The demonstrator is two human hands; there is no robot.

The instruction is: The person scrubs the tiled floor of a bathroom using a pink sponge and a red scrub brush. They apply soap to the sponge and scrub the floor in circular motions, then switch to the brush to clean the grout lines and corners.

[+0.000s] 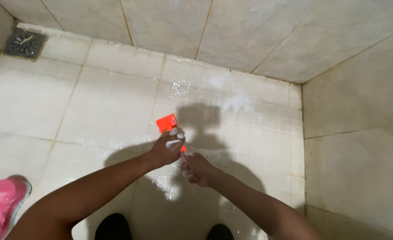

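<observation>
Two dark shoe tips are showing at 6 o'clock, cut off by the bottom edge, and both forearms are reaching up from there. Left hand is wrapping its foamy fingers closed around the orange brush, which is lying at the middle of the wet tiled floor; the right hand is curling closed on the handle just behind, at 5 o'clock from the left one. White soap foam is spreading on the pale tiles toward 1 o'clock, near the marbled walls. At 10 o'clock, a metal floor drain is sitting in the corner. At 8 o'clock something pink is lying, partly cut off; I cannot tell what it is.
</observation>
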